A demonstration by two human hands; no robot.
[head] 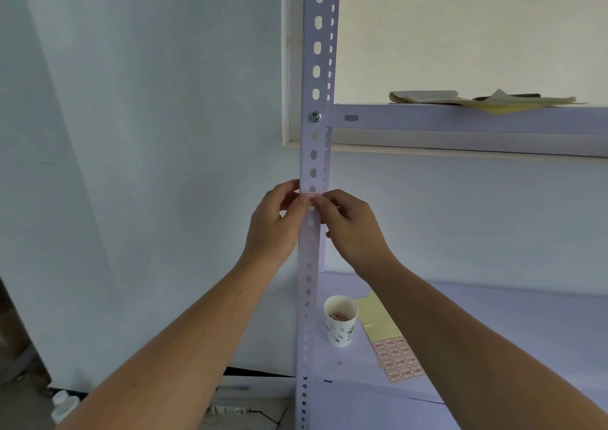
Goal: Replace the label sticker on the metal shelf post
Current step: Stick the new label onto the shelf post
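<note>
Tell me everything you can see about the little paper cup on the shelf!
The paper cup is white, printed with small green leaves, and stands upright with its open mouth up. Pinkish scraps lie at its bottom; they are too small to tell what they are. The cup stands on the lower shelf, just right of the metal shelf post and left of a yellow backing sheet. Only the shelf seems to touch it.
</note>
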